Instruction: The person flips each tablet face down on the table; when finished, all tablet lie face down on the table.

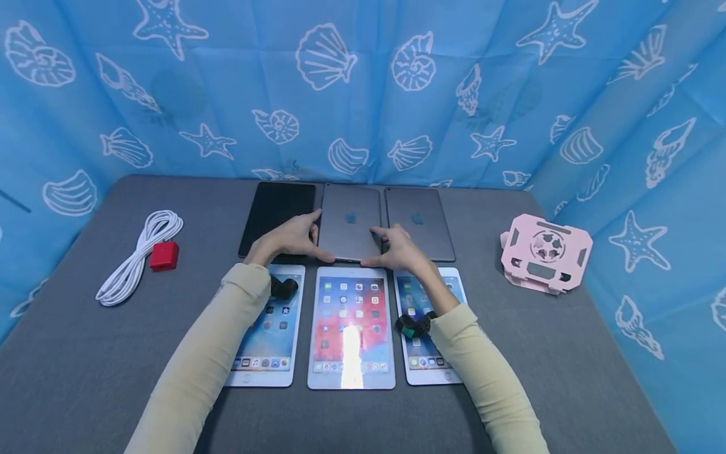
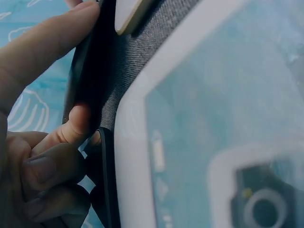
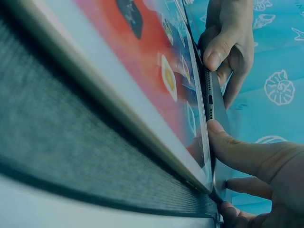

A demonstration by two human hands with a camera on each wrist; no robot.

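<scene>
In the head view a grey tablet [image 1: 353,221] lies back up in the middle of the far row, with both hands at its near corners. My left hand [image 1: 292,238] grips its left near corner, thumb on the near edge and fingers along the left side. At the opposite corner my right hand [image 1: 399,249] holds the near edge with its thumb, the index finger over the back. The right wrist view shows both thumbs on that edge, beside the charging port [image 3: 210,99]. Just below lies a white tablet [image 1: 351,378] with its screen lit.
A black tablet [image 1: 283,208] and another grey tablet [image 1: 422,224] flank the middle one. Two more lit white tablets [image 1: 266,359] [image 1: 422,372] lie under the forearms. To the left are a white cable [image 1: 133,268] and red block [image 1: 164,256]; rightward stands a pink stand [image 1: 547,252].
</scene>
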